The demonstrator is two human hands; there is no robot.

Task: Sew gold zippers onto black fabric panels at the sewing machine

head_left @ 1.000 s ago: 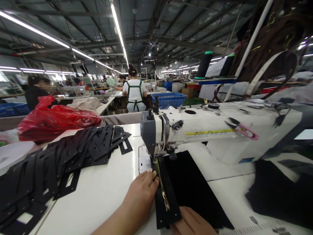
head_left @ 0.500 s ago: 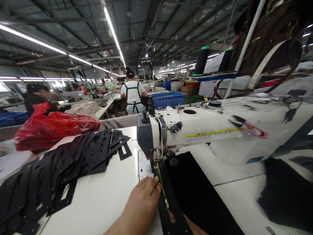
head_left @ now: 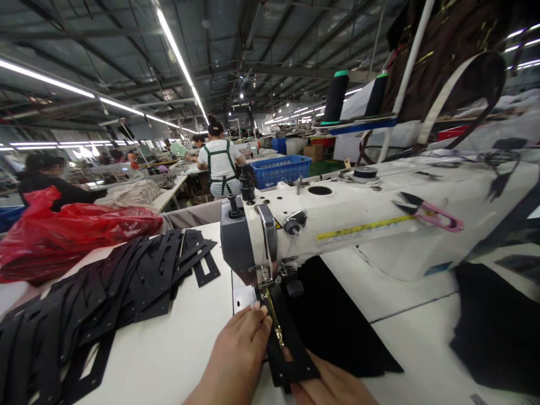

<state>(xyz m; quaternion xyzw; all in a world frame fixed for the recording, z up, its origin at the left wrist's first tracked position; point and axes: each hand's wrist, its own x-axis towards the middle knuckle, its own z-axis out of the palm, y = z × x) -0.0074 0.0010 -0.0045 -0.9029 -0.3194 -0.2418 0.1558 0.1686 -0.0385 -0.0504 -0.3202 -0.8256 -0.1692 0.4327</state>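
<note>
A black zipper panel [head_left: 291,357], a slotted frame around a gold-toothed zipper [head_left: 275,323], lies under the needle area of a white sewing machine [head_left: 358,208]. My left hand [head_left: 242,346] is closed at the panel's left edge, fingers bunched together and pressing down just in front of the presser foot. At the near end, my right hand [head_left: 331,382] grips the panel's corner, with its fingers partly hidden underneath. A larger black fabric piece [head_left: 337,320] lies to the right of the panel, partly beneath it.
Many black slotted frames [head_left: 122,275] overlap on the left of the table, beside a red plastic bag [head_left: 84,230]. Pink-handled snips [head_left: 430,212] rest on the machine arm. Another black piece [head_left: 498,332] lies at right. A person [head_left: 219,160] sits ahead near a blue basket [head_left: 280,170].
The zipper panel has slid away from me under the machine, and its near end now shows. My right hand has come further into view. The whole view has shifted slightly.
</note>
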